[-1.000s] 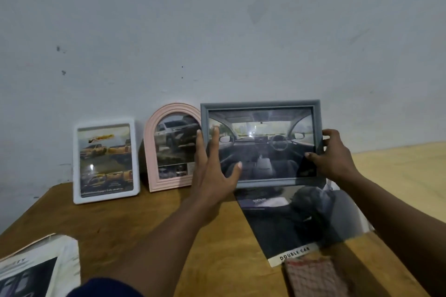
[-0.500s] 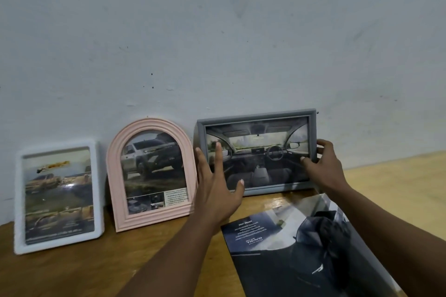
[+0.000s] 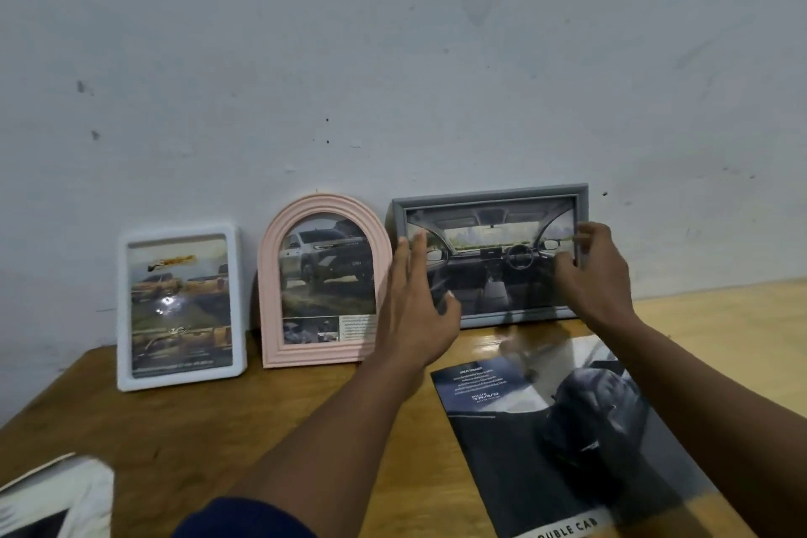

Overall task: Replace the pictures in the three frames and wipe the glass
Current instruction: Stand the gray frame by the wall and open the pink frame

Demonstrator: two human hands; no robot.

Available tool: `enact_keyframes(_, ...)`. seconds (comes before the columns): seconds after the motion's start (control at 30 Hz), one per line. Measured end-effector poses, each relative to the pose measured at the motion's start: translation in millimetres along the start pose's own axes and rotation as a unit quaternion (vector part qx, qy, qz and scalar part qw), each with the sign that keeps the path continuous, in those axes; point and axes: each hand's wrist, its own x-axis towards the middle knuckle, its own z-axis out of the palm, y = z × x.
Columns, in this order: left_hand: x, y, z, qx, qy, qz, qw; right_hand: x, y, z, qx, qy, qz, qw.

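Wooden table [image 3: 270,419] across lower frame, against wall. Car brochure [image 3: 563,428] flat at lower right. Grey frame [image 3: 489,197] centre right, standing on table; pink arched frame [image 3: 321,205] and white frame [image 3: 179,380] to its left. Left hand [image 3: 415,297] fingers spread, grip apart, over grey frame's left end. Right hand [image 3: 596,271] at right end, grip loosely apart, contact unclear.

The light is soft and a bit dim. A bright white glare spot sits on the glass of the white rectangular picture frame [image 3: 179,306]. Right of it, the shiny wooden table [image 3: 270,415] gleams. Both hands look blurry.
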Motion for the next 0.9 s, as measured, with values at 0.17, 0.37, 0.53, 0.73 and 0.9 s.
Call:
enact_keyframes(0.17, -21, -19, -50, 0.039, 0.029, -0.028, 0.998, -61, -62, 47, 0.058, -0.176, -0.02, 0.982)
enact_keyframes(0.37, -39, -94, -99, 0.015, 0.071, -0.152, 0.986, -101, -89, 127, 0.1, -0.236, 0.055, 0.965)
enact_keyframes(0.53, -35, -127, -99, -0.054, 0.083, -0.203, 0.974, -101, -90, 162, 0.071, -0.194, 0.061, 0.976)
enact_keyframes(0.73, -30, -125, -97, -0.037, 0.095, -0.223, 0.969, -99, -85, 169, 0.084, -0.184, 0.071, 0.977)
enact_keyframes(0.9, -63, -102, -116, -0.062, 0.056, -0.21, 0.974, -107, -85, 131, 0.114, -0.163, 0.056, 0.978)
